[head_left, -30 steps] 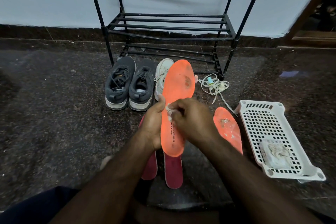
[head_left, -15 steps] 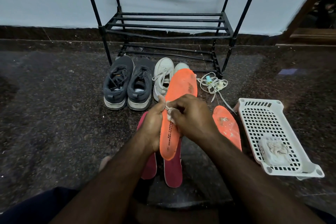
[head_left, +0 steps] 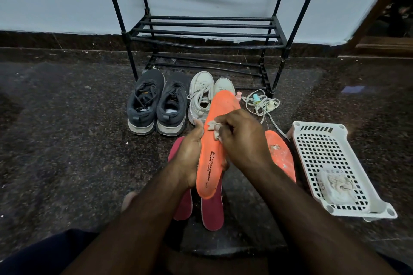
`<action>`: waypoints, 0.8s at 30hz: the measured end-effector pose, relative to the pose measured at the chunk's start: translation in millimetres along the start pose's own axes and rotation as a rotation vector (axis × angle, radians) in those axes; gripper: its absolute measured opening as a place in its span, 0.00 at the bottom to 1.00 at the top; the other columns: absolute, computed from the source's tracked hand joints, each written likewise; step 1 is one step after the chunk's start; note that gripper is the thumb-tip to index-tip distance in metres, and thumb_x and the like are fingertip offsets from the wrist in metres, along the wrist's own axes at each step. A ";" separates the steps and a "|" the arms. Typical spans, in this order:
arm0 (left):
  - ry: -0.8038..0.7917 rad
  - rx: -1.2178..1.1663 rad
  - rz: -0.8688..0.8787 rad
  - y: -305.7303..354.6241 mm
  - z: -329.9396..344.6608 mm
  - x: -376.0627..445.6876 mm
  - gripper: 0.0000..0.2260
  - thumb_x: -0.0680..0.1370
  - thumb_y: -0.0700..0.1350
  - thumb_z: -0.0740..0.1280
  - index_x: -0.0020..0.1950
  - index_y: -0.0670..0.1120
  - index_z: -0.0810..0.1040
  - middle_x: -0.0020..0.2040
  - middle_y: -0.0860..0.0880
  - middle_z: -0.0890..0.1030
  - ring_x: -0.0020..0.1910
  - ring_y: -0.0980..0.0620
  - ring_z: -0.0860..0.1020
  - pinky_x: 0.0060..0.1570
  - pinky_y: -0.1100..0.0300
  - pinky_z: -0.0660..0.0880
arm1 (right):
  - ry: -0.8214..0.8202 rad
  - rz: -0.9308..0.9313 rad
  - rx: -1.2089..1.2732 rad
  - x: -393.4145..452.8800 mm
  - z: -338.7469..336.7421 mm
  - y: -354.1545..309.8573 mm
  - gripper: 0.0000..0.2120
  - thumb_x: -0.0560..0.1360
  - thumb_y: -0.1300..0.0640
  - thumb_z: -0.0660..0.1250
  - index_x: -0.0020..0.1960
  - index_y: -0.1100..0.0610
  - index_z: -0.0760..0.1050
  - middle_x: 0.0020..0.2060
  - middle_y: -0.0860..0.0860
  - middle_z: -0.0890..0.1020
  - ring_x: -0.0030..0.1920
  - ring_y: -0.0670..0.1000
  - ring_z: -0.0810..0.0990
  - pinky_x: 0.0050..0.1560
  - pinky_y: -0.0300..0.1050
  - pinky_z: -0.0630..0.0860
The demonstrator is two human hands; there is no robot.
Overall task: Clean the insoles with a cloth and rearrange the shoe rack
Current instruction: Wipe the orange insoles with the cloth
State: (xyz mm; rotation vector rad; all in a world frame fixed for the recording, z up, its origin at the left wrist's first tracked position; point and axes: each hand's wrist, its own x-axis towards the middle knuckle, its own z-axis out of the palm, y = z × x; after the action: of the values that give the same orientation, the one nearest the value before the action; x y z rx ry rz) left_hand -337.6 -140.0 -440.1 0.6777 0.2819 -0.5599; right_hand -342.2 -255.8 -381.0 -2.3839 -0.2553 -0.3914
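Two hands on one orange insole [head_left: 212, 154], held up over the floor [head_left: 67, 140]. Long axis runs away from the body, toe far, heel near. Left hand [head_left: 190, 154] wraps the left edge at mid-length, fingers curled behind. Right hand [head_left: 243, 138] pinches a small pale cloth [head_left: 213, 128] tight against the top face, just beyond the left grip. Unwiped toe stretch lies ahead of the cloth, so the next wipe likely goes forward. Second orange insole [head_left: 280, 154] lies right of the grip; shoe rack [head_left: 205, 31] beyond.
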 end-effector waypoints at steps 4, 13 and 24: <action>-0.003 -0.029 -0.005 6.3 1.1 -4.0 0.29 0.74 0.67 0.57 0.49 0.42 0.81 0.45 0.44 0.78 0.44 0.47 0.79 0.47 0.55 0.77 | -0.161 -0.010 -0.013 -10.6 9.2 -9.1 0.09 0.73 0.59 0.70 0.52 0.53 0.84 0.47 0.50 0.83 0.50 0.50 0.80 0.53 0.41 0.72; -0.047 -0.071 0.060 13.4 -1.1 -1.9 0.37 0.79 0.70 0.50 0.53 0.43 0.87 0.51 0.41 0.81 0.48 0.44 0.76 0.50 0.50 0.72 | -0.120 0.202 0.356 5.6 -7.3 3.0 0.10 0.74 0.60 0.70 0.53 0.50 0.81 0.43 0.48 0.83 0.40 0.48 0.82 0.46 0.49 0.80; -0.022 -0.098 0.056 19.5 1.3 -9.9 0.30 0.82 0.64 0.53 0.54 0.40 0.81 0.49 0.43 0.78 0.47 0.46 0.78 0.51 0.52 0.79 | -0.229 -0.054 -0.012 1.9 -11.6 -8.3 0.17 0.74 0.65 0.64 0.58 0.55 0.83 0.62 0.54 0.80 0.64 0.50 0.76 0.67 0.40 0.68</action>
State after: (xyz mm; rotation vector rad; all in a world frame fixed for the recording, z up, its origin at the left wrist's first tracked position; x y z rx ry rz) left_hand -334.5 -124.4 -424.9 0.5828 0.2671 -0.4968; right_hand -345.2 -257.3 -367.1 -2.4381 -0.4239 -0.1438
